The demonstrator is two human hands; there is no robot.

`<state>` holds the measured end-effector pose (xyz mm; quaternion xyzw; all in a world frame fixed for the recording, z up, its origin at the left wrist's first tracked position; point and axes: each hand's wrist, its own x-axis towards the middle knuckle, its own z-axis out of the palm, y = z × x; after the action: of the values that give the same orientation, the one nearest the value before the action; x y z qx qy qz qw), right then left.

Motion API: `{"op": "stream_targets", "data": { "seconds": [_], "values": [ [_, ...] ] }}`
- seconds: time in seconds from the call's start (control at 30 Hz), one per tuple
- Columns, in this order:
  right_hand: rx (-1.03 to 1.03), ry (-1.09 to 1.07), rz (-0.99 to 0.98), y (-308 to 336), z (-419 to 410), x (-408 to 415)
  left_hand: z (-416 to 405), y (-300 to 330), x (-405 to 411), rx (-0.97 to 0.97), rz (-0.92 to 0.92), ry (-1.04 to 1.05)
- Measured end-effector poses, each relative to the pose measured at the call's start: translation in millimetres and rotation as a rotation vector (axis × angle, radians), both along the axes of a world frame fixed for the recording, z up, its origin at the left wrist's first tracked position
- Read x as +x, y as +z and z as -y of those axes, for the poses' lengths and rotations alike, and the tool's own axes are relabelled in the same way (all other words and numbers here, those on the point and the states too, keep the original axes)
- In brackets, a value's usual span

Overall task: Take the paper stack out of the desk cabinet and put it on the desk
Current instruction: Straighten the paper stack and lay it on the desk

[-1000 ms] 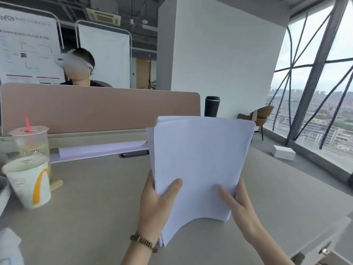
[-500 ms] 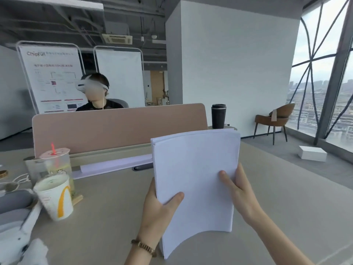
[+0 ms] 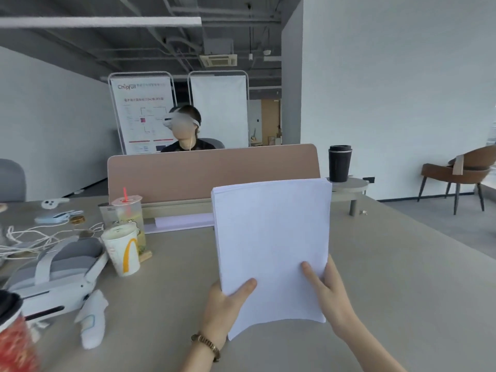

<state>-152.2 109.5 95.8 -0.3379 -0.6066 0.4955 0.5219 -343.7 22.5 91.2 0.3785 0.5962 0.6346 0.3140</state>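
Head view, paper stack in both hands, poster reads "Chipfull"

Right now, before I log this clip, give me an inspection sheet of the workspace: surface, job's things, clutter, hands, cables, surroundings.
Surface: grey desk, bare on the right and near side.
Job's things: paper stack held nearly upright above the desk, bottom edge bowed, not yet laid flat; desk cabinet not in view.
Clutter: paper cup, plastic drink cup, headset, white controller, all left of the stack.
Hands: left hand and right hand grip the stack's lower corners.
Cables: white cable tangled at far left.
Surroundings: pink divider, a seated person behind it, black tumbler, brown chair.
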Motion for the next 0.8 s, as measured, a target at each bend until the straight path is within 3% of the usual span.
{"op": "stream_targets", "data": {
  "seconds": [0.17, 0.37, 0.8],
  "values": [
    [0.023, -0.02, -0.015, 6.3, -5.6, 2.6, -6.6, 9.6, 9.6, 0.076, -0.053, 0.054],
    [-0.02, 0.057, 0.104, -22.5, -3.0, 10.3, -2.8, -16.3, 7.5, -0.078, -0.05, 0.013],
    [-0.013, 0.1, 0.245, -37.2, -17.4, 10.2, -7.6, -20.8, 0.4, -0.062, -0.175, 0.05]
  ]
}}
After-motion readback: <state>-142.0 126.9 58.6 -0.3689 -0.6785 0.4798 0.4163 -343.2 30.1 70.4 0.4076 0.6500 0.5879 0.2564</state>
